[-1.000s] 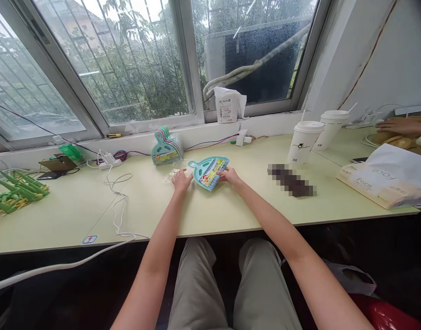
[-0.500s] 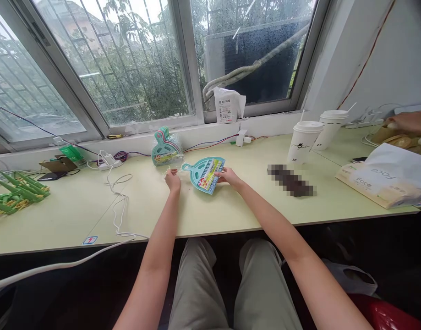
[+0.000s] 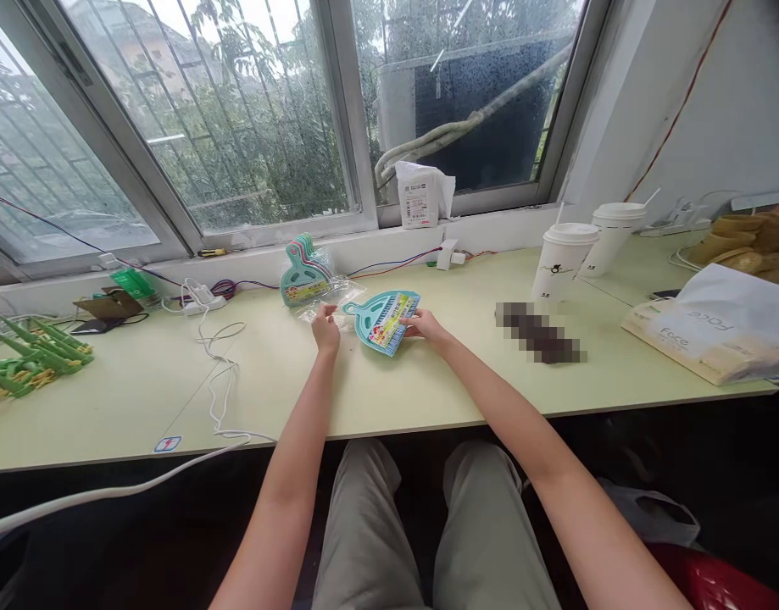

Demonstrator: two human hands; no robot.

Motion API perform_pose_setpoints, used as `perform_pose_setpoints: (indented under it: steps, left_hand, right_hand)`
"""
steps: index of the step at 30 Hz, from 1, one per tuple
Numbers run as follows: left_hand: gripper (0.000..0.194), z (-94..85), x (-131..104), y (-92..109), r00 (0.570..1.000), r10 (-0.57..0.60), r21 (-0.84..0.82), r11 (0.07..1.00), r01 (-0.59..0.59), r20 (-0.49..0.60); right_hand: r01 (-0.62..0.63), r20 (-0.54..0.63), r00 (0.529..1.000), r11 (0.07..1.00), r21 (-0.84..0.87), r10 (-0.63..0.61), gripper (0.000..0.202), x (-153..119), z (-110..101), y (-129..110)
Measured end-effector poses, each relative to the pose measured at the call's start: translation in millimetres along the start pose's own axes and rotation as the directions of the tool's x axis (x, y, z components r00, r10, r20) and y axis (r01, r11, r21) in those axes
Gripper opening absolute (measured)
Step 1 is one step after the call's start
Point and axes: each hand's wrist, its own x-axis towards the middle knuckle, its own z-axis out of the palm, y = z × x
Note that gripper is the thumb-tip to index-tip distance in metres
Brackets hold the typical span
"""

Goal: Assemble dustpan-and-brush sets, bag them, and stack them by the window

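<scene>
Both hands shifted: left hand [image 3: 326, 329] now lifts clear wrapper [image 3: 331, 298] off dustpan [image 3: 384, 318].

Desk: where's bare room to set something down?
Bare desk along the near edge, and between the white cable and the green clips. Crowded by the dustpan, dustpan stack, cups and bag.

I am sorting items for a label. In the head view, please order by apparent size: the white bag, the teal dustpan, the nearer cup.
1. white bag, though it lies nearer the camera
2. and 3. dustpan and cup look alike; unranked
</scene>
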Motion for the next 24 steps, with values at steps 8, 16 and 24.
perform_pose_setpoints:
  steps: [8, 16, 24]
  left_hand:
    - [0.036, 7.4, -8, 16, 0.980, 0.150, 0.026, 0.988, -0.155, 0.127]
    - [0.035, 8.4, -20, 43, 0.947, 0.236, -0.064, 0.972, -0.228, 0.218]
    - [0.064, -10.2, -16, 54, 0.919, 0.006, 0.032, 0.999, 0.008, -0.395]
  right_hand:
    - [0.035, 0.067, 0.997, 0.999, 0.029, -0.037, 0.018, 0, 6, 5]
    - [0.084, -0.067, 0.995, 0.987, 0.139, -0.075, 0.014, 7, 1, 9]
    - [0.166, -0.083, 0.985, 0.967, 0.194, -0.153, 0.019, 3, 4, 3]
